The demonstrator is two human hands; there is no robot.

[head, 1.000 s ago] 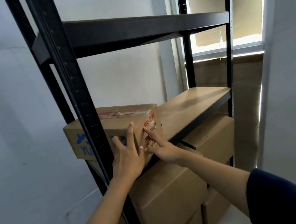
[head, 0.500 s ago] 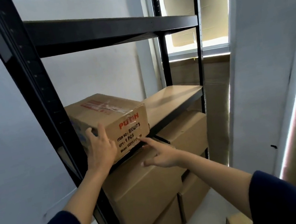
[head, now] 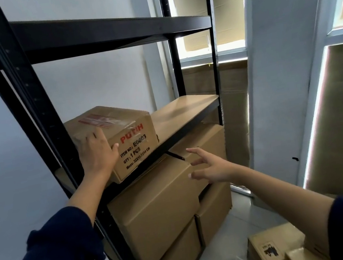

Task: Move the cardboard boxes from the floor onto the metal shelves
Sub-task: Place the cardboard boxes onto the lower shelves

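Left hand: fingers spread flat against the near-left corner of the printed "PUTIH" carton, which sits on the middle shelf, long axis running front to back. Right hand: open, empty, hanging apart from the carton, nearer the floor boxes lower right.

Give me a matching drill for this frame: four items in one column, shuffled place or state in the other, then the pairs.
Items:
1. left hand
2. right hand
3. PUTIH box
4. floor box

States:
A. on the wooden shelf board, at its left end
B. on the floor at lower right, not yet shelved
C. flat against the box's near corner
D. in the air with fingers spread, touching nothing

Pairs: 1-C, 2-D, 3-A, 4-B
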